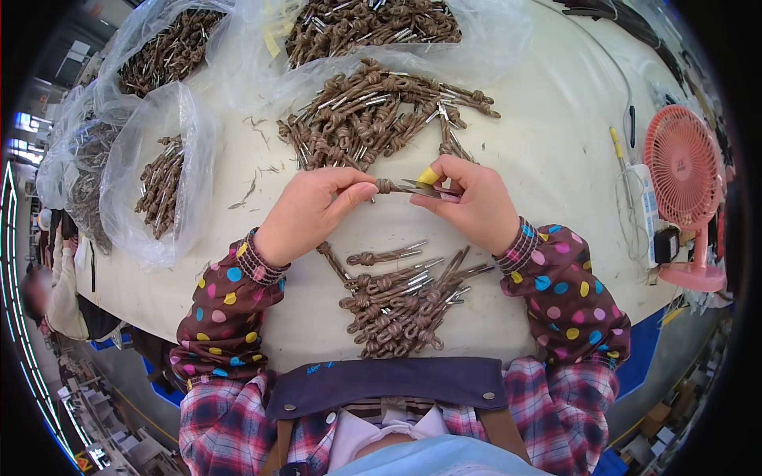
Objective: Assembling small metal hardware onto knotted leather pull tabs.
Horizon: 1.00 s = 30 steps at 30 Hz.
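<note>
Over the middle of the table, my left hand (313, 208) pinches a brown knotted cord (386, 186) between thumb and index finger. My right hand (480, 205) is closed on small pointed snips (425, 190), whose metal blades lie against the cord's right-hand part. Something yellow shows at the right index fingertip. Below my hands lies a pile of knotted cords (389, 305) with silvery metal tips. Just beyond my hands spreads a larger heap of the same cords (357, 115).
Clear plastic bags (186, 119) of knotted cords line the far and left sides. A pink fan (683, 166) stands at the right beside a white power strip (644, 214) and a yellow-handled tool (617, 143). Cord scraps (252, 190) litter the table. Another person is at far left.
</note>
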Each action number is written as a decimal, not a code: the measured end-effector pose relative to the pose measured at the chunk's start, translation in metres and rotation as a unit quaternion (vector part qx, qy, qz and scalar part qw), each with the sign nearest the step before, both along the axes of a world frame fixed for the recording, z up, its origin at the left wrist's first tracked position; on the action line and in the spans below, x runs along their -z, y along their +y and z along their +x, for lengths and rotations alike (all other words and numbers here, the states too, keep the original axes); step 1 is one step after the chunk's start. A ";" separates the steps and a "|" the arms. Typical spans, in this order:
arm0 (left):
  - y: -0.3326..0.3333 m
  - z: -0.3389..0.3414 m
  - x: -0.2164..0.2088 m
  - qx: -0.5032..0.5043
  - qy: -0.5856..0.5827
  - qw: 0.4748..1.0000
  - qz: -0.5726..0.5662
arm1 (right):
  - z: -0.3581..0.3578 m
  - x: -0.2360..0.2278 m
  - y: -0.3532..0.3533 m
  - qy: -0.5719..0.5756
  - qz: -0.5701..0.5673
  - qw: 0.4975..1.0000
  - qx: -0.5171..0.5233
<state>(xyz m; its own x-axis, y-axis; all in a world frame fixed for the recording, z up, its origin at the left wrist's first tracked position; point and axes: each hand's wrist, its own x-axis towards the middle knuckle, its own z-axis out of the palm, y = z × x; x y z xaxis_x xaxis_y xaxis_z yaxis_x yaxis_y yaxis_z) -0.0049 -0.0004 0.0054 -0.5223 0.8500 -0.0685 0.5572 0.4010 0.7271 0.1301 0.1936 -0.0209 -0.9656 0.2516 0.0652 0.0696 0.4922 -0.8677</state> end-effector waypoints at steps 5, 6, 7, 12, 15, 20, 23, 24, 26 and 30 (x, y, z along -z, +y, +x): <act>0.005 0.005 0.009 0.009 0.031 0.998 0.055 | -0.006 0.017 0.007 -0.012 -0.127 0.992 0.009; 0.005 0.006 0.009 0.007 0.058 0.996 0.065 | -0.008 0.021 0.007 0.006 -0.214 0.977 -0.003; 0.006 0.007 0.009 0.004 0.085 0.994 0.074 | -0.008 0.024 0.008 0.009 -0.213 0.977 -0.003; 0.010 0.009 0.019 0.024 0.226 0.965 0.129 | -0.006 0.020 0.004 -0.012 -0.121 0.992 0.028; 0.014 0.014 0.019 0.030 0.285 0.948 0.136 | -0.004 0.017 0.000 -0.002 -0.076 0.996 0.044; 0.016 0.017 0.020 0.035 0.325 0.932 0.158 | -0.002 0.015 -0.003 0.006 -0.045 0.998 0.049; 0.014 0.016 0.021 0.036 0.312 0.935 0.162 | 0.000 0.013 -0.006 0.030 -0.027 0.998 0.046; 0.014 0.015 0.021 0.042 0.310 0.934 0.172 | 0.000 0.013 -0.007 0.050 -0.015 0.998 0.042; 0.014 0.014 0.023 0.048 0.306 0.933 0.181 | 0.000 0.017 -0.007 0.059 -0.025 0.997 0.036; 0.013 0.018 0.024 0.014 0.120 0.981 0.155 | 0.001 0.017 -0.006 0.058 -0.024 0.998 0.028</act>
